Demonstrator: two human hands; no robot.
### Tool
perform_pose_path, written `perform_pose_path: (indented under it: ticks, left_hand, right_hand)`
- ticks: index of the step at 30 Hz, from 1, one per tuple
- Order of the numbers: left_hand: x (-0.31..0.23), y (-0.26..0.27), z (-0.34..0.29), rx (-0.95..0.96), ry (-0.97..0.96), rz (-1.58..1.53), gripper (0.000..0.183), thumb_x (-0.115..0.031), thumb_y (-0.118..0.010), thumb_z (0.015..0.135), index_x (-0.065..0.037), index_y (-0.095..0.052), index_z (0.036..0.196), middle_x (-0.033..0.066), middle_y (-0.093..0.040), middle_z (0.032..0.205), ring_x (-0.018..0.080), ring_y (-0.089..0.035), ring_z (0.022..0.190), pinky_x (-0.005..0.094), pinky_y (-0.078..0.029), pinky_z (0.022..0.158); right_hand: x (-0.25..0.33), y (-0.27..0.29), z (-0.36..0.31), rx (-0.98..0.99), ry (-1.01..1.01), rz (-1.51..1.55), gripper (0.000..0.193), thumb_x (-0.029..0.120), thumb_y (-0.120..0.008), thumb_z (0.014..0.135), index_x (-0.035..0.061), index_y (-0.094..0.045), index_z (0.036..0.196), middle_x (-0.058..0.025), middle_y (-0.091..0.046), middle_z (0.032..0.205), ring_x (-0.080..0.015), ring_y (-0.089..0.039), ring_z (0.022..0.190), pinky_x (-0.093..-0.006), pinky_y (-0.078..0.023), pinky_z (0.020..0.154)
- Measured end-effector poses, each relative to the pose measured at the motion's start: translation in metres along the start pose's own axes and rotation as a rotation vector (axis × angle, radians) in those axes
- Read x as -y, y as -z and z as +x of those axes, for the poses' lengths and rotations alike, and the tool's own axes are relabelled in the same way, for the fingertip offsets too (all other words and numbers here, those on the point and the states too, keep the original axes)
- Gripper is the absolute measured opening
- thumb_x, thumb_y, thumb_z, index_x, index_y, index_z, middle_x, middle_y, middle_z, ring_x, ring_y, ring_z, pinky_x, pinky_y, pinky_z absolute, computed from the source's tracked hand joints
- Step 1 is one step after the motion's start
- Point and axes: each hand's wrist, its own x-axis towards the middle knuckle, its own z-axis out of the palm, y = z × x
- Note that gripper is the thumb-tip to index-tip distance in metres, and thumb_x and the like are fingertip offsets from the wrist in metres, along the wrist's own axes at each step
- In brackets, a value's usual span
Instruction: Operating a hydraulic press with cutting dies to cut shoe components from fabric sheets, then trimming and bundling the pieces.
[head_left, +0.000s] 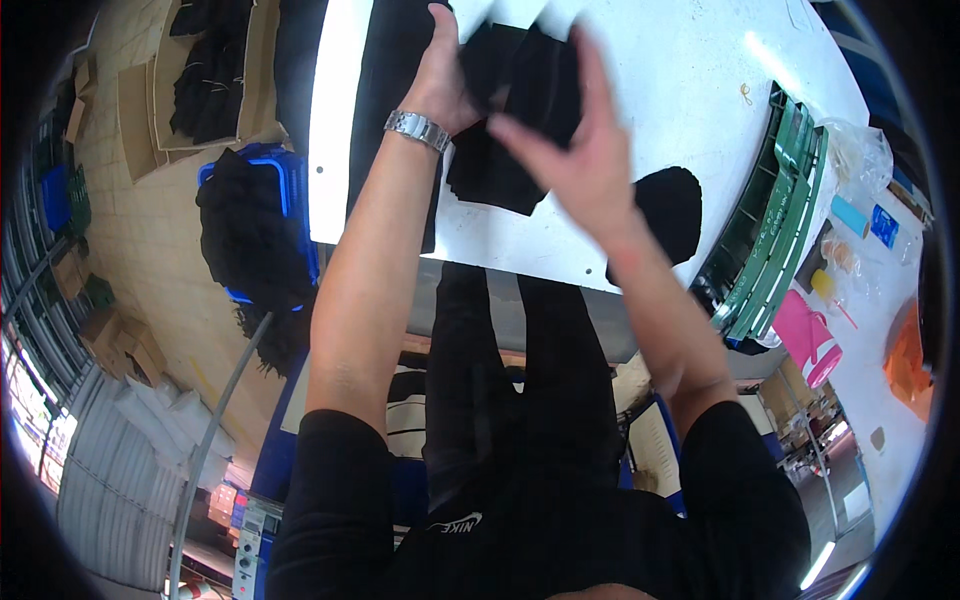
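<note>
Black fabric (pixel 545 85) between left hand (pixel 440 90) and right hand (pixel 592 175)

Two hands flank blurred black fabric above one white desk (pixel 690 90); its layers cannot be counted. The right thumb and fingers stand wide; whether either hand grips, I cannot tell. One long black strip (pixel 385 60) lies left, one rounded black piece (pixel 670 212) right, near one green crate (pixel 775 235).

Head-mounted fisheye — steeply downward
</note>
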Motion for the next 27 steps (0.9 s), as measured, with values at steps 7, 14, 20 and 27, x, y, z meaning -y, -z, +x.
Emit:
perform_pose_path:
  ticks: [7,14,20,27]
  left_hand:
    - [-0.013,-0.018,-0.027,-0.280,-0.234,1.190,0.069,-0.057,-0.060,0.097,0.003,-0.062,0.133,0.0199,-0.068,0.124,0.0277,-0.067,0.112,0.0385,-0.053,0.094]
    - [-0.012,0.009,-0.044,-0.345,-0.393,1.753,0.037,-0.017,-0.067,0.094,0.002,-0.066,0.126,0.0186,-0.074,0.108,0.0309,-0.072,0.098,0.0371,-0.056,0.087]
    - [0.005,-0.010,-0.030,-0.528,-0.102,1.888,0.037,-0.023,-0.076,0.086,0.003,-0.069,0.111,0.0278,-0.070,0.103,0.0378,-0.071,0.095,0.0425,-0.057,0.083]
    - [0.047,-0.024,-0.042,-0.487,-0.373,1.837,0.029,-0.025,-0.075,0.085,0.003,-0.068,0.084,0.0225,-0.070,0.089,0.0339,-0.070,0.090,0.0428,-0.055,0.075]
  right_hand:
    - [-0.030,0.008,-0.120,0.547,0.170,-0.265,0.059,0.012,-0.079,0.082,0.0078,-0.057,0.137,-0.0126,-0.056,0.144,-0.0278,-0.058,0.130,-0.0473,-0.040,0.116]
    - [-0.057,0.043,-0.052,-0.085,-0.298,-0.618,0.043,0.030,-0.079,0.086,0.0013,-0.069,0.116,-0.0192,-0.065,0.119,-0.0333,-0.061,0.109,-0.0457,-0.051,0.093]
    - [-0.061,0.022,-0.031,0.042,-0.612,-0.694,0.036,0.027,-0.078,0.088,-0.0016,-0.071,0.109,-0.0225,-0.062,0.114,-0.0357,-0.057,0.105,-0.0468,-0.050,0.089]
    - [-0.075,0.061,-0.040,-0.180,-0.673,-0.234,0.021,0.013,-0.076,0.087,-0.0027,-0.068,0.099,-0.0190,-0.068,0.084,-0.0274,-0.069,0.074,-0.0354,-0.054,0.070]
